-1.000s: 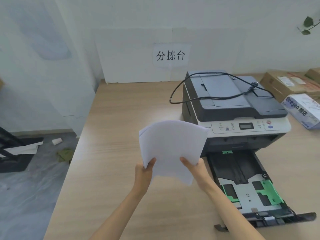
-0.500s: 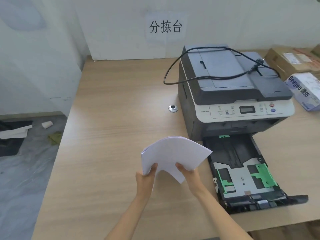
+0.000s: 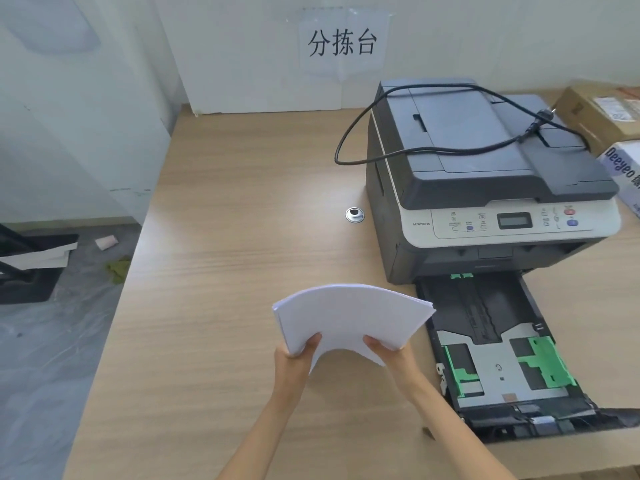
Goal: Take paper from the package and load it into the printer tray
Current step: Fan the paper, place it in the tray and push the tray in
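A stack of white paper (image 3: 349, 317) is held above the wooden table, bowed upward in the middle. My left hand (image 3: 294, 358) grips its near left corner and my right hand (image 3: 391, 358) grips its near right edge. To the right, the printer tray (image 3: 491, 372) lies pulled out, empty, black with green guides. It sticks out from the grey and white printer (image 3: 485, 188). The paper's right edge hangs just left of the tray. The paper package (image 3: 623, 174), white with blue lettering, lies at the far right edge, partly cut off.
A black power cable (image 3: 398, 133) loops over the printer lid and off its left side. A metal grommet (image 3: 354, 215) sits in the wooden table (image 3: 225, 254) left of the printer. A cardboard box (image 3: 602, 112) stands at the back right. Floor clutter lies left.
The stack has come down lower and flatter toward the table, still held by both hands. The view has tilted down, so the printer and tray sit higher in the picture.
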The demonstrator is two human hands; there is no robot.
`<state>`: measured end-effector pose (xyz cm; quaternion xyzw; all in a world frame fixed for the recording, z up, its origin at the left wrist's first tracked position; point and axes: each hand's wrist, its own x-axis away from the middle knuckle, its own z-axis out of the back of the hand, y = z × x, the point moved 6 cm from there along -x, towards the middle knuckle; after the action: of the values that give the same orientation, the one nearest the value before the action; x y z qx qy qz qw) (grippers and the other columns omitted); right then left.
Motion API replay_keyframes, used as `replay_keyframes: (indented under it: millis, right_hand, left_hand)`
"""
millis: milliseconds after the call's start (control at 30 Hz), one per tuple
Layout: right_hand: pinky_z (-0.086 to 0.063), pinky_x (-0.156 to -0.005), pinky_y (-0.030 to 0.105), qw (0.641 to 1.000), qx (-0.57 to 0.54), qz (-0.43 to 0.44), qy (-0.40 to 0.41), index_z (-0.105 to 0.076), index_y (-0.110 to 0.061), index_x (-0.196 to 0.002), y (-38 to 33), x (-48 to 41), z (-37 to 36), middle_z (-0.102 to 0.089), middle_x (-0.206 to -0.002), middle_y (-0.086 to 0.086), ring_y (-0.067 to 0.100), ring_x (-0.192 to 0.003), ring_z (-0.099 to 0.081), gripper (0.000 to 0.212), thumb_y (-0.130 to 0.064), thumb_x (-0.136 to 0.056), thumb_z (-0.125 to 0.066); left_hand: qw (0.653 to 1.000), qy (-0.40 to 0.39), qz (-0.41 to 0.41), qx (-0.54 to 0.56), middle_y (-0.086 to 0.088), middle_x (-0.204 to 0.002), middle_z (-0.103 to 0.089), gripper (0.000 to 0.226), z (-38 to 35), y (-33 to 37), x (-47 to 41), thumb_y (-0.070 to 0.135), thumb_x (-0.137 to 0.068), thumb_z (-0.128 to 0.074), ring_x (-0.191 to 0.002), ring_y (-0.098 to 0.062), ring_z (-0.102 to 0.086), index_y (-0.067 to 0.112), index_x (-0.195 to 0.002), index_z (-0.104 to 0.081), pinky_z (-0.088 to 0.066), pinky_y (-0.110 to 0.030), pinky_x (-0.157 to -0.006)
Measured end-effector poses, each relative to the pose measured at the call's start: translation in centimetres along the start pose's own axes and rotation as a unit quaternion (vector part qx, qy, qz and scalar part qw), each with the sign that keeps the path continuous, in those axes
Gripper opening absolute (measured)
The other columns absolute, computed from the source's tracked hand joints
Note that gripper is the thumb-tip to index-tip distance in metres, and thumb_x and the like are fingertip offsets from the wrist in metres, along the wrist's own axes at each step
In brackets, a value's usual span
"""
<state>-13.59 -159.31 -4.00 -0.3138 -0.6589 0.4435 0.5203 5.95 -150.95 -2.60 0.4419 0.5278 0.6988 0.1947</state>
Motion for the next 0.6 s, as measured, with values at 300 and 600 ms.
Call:
replay_keyframes:
  millis: [300,600]
  right_hand:
    - [-0.054,-0.081,0.024,0.996,0.044,-0.052,-0.059,-0.067,-0.013,-0.101,0.7,0.0,0.4,-0.07,-0.108,0.011,0.02,-0.099,-0.065,0.025,-0.011,-0.077,-0.074]
    - [-0.048,-0.097,0.048,0.992,-0.069,-0.025,-0.102,-0.063,-0.016,-0.117,-7.7,2.2,-0.6,-0.067,-0.122,0.01,0.03,-0.114,-0.062,0.039,-0.04,-0.086,-0.06]
  left_hand:
    - [0.999,-0.01,0.034,-0.031,0.007,-0.074,-0.072,0.013,0.2,0.5,-0.5,0.008,-0.08,-0.071,-0.068,-0.002,-0.067,0.02,-0.074,-0.072,-0.053,-0.016,-0.057]
    - [0.999,0.0,0.013,0.042,0.014,-0.076,-0.073,0.005,1.9,5.7,-0.2,0.016,-0.082,-0.071,-0.066,0.001,-0.07,0.02,-0.085,-0.069,-0.052,-0.016,-0.057]
